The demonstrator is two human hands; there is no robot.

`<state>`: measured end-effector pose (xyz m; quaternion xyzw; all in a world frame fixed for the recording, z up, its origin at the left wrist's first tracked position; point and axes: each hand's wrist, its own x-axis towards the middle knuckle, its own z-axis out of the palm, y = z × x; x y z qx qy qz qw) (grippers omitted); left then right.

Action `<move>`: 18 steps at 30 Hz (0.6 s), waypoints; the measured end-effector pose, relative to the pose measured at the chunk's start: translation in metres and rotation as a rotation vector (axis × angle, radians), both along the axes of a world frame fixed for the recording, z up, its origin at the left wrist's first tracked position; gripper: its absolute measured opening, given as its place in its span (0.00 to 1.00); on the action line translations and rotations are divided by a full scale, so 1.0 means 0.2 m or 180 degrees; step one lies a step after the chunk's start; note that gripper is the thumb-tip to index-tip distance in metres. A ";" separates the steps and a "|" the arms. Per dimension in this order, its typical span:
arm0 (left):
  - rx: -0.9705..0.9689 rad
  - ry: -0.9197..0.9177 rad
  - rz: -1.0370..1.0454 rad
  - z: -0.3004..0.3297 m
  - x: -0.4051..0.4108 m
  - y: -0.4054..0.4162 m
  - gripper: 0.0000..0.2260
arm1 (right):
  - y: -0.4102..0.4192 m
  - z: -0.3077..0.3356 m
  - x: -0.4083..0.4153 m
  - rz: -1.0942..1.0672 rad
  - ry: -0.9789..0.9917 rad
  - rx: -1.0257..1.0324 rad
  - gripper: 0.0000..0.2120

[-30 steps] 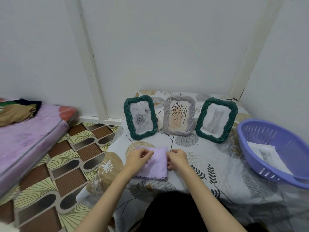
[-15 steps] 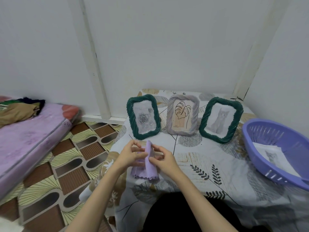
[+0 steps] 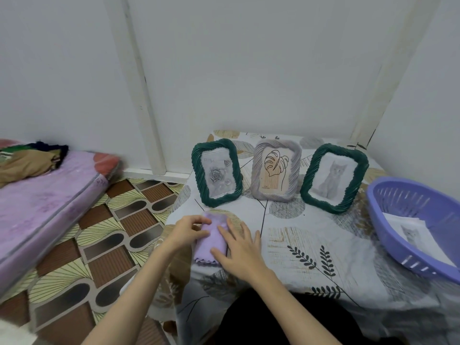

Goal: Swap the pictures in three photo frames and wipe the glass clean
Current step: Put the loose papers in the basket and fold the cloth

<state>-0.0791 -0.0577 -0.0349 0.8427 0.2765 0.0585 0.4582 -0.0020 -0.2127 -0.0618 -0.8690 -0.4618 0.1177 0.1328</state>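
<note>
Three photo frames stand upright in a row on the patterned tablecloth: a green frame with a rose picture at left, a grey frame with a leaf drawing in the middle, a green frame with a cat picture at right. A folded lilac cloth lies flat in front of the rose frame. My left hand touches its left edge with curled fingers. My right hand lies flat on its right side, fingers straight.
A purple plastic basket with printed pictures inside sits at the right table edge. Left of the table lies patterned floor and a pink mattress with folded clothes. White walls close the back and right.
The cloth, held up folded between both hands half a second ago, now lies flat on the table. My right hand has opened out flat on it.
</note>
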 end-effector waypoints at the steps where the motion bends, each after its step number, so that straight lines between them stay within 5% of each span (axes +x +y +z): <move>1: 0.0148 0.0084 -0.0104 0.00 0.00 0.00 0.13 | 0.00 -0.01 0.00 -0.0039 -0.0044 -0.0025 0.32; 7: 0.1922 0.0088 -0.0481 -0.05 0.06 -0.04 0.15 | -0.02 -0.01 -0.02 -0.0087 0.0024 -0.0009 0.29; 12: 0.1768 0.0539 -0.0551 -0.10 0.10 -0.17 0.25 | -0.04 0.02 0.05 -0.0094 -0.0096 0.0083 0.26; 15: 0.2008 0.0643 -0.0553 -0.16 0.10 -0.19 0.48 | -0.03 0.00 0.08 0.0067 0.0028 0.0045 0.26; 18: 0.2043 0.0700 -0.0485 -0.19 0.11 -0.17 0.54 | -0.03 -0.01 0.07 0.0100 0.0122 0.0066 0.26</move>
